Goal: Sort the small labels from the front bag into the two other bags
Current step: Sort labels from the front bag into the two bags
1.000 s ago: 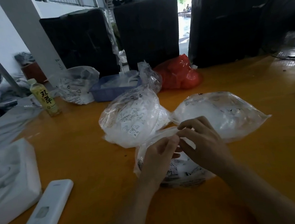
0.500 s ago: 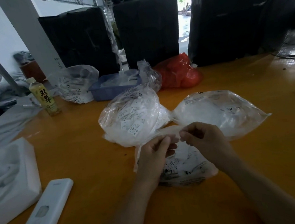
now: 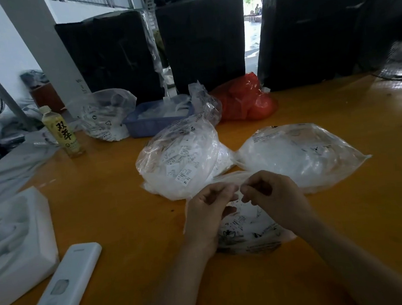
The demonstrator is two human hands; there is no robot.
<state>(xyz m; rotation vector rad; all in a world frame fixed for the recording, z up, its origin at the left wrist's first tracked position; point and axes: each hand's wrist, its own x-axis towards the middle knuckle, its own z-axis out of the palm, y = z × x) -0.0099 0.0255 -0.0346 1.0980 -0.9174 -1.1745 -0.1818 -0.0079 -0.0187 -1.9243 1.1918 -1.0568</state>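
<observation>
While the front bag [image 3: 248, 231] lies on the orange counter [image 3: 117, 208], the left hand [image 3: 209, 215] and right hand [image 3: 275, 197] both pinch its upper edge, fingers curled, just before two fuller label bags.

two full bags [image 3: 181, 163] crowding ahead, bare table [image 3: 370, 210] right, remote [image 3: 63, 290] left

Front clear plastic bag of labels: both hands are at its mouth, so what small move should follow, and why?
Probably pull the mouth of the front clear plastic bag apart. The left hand and right hand both pinch its rim close together, and the small white labels are inside, none lifted out.
</observation>
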